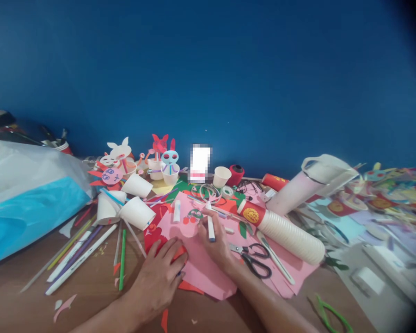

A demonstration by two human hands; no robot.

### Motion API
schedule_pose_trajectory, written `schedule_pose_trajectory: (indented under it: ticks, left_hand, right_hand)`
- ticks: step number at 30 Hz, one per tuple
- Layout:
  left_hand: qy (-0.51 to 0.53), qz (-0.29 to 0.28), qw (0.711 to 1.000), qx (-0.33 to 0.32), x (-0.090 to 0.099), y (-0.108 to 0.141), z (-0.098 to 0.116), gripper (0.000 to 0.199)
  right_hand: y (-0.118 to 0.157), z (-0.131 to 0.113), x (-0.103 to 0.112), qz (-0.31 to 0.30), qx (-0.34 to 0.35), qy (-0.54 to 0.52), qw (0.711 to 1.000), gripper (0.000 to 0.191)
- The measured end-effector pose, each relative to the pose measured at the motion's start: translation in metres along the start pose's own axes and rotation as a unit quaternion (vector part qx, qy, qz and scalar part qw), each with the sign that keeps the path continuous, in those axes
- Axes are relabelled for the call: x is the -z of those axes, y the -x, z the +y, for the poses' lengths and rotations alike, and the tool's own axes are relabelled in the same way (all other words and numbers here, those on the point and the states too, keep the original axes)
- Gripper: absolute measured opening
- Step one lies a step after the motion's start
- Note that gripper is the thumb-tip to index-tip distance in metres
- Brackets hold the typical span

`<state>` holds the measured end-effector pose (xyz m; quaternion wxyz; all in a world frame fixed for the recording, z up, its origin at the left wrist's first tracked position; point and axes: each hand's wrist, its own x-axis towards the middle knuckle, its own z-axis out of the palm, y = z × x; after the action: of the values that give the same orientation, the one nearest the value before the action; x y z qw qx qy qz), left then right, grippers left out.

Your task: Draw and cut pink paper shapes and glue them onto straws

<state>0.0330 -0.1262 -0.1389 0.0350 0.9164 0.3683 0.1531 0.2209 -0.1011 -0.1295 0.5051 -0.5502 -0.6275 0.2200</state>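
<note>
My right hand point(215, 240) is closed around a white marker point(211, 224) with a dark blue end, held upright above pink paper point(203, 273). Beside its fingers lies a pale pink rounded cutout point(189, 230), with red and green drawn-looking shapes at its top. My left hand point(161, 273) rests palm down, fingers apart, over the edge of the pink sheet and some red paper point(152, 238). A small dark blue thing shows by the left thumb, too covered to name. Black-handled scissors point(253, 259) lie right of my right wrist. A white glue stick point(176, 210) lies behind the cutout.
White paper cups point(137, 212) lie at the left, with several markers point(81, 259) before them. Paper animal figures point(169, 159) stand in cups behind. A long cup stack point(291, 233), a utility knife point(275, 256) and a pitcher point(308, 182) occupy the right. A blue-white bag point(34, 199) bounds the left.
</note>
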Motion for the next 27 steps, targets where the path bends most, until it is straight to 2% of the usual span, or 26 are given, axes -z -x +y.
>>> schedule_pose_trajectory:
  ticks: [5,12,17,20,24,27]
  left_hand:
    - [0.032,-0.005,0.999,0.007,0.002,0.001,-0.002,0.021]
    - [0.068,-0.021,0.997,0.006,0.016,-0.004,-0.001,0.021]
    - [0.108,0.052,0.993,0.013,0.026,-0.007,-0.001,0.023]
    - [0.135,0.078,0.988,0.018,0.030,-0.007,-0.004,0.024]
    - [0.129,0.124,0.983,0.034,0.030,-0.007,-0.006,0.021]
    - [0.126,0.130,0.983,0.025,0.028,-0.007,-0.005,0.021]
  right_hand:
    - [0.005,0.008,-0.005,-0.010,0.011,0.002,1.000,0.029]
    - [-0.004,0.015,0.004,0.042,-0.024,-0.003,0.999,0.027]
    - [-0.001,0.009,0.002,0.023,-0.011,0.005,1.000,0.028]
    - [0.001,0.004,0.001,0.019,-0.012,0.004,1.000,0.027]
    - [0.001,0.002,0.000,0.013,-0.011,-0.010,1.000,0.027]
    - [0.002,0.003,0.000,0.005,0.001,0.000,1.000,0.026]
